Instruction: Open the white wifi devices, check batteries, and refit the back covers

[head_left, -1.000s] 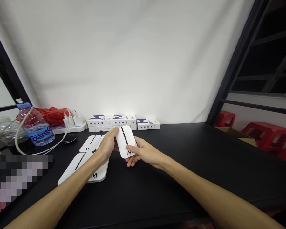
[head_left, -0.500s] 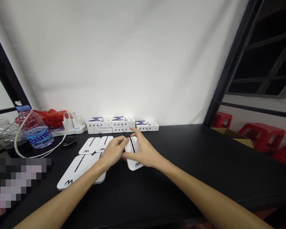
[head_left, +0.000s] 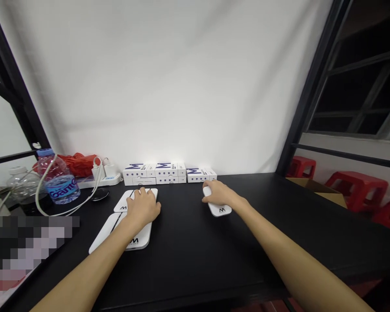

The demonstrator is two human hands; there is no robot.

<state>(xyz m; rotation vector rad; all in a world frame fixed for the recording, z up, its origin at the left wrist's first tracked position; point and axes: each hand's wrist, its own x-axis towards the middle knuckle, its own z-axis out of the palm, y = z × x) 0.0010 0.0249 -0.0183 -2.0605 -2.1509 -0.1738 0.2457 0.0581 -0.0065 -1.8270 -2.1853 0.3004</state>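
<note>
Several flat white devices with a black stripe and an M logo lie on the black table. My left hand rests curled over the far right one of the group at the left. My right hand lies on top of a single white device set apart to the right, fingers bent over its far end. Only that device's near end with the logo shows.
White boxes with a blue M line the wall. A water bottle, a white cable, a power strip and red cloth sit at the back left. Red stools and a cardboard box stand beyond the table's right edge.
Both hands held one white device near the group; my right hand has carried it right and set it down, while my left hand has gone back onto the group.
</note>
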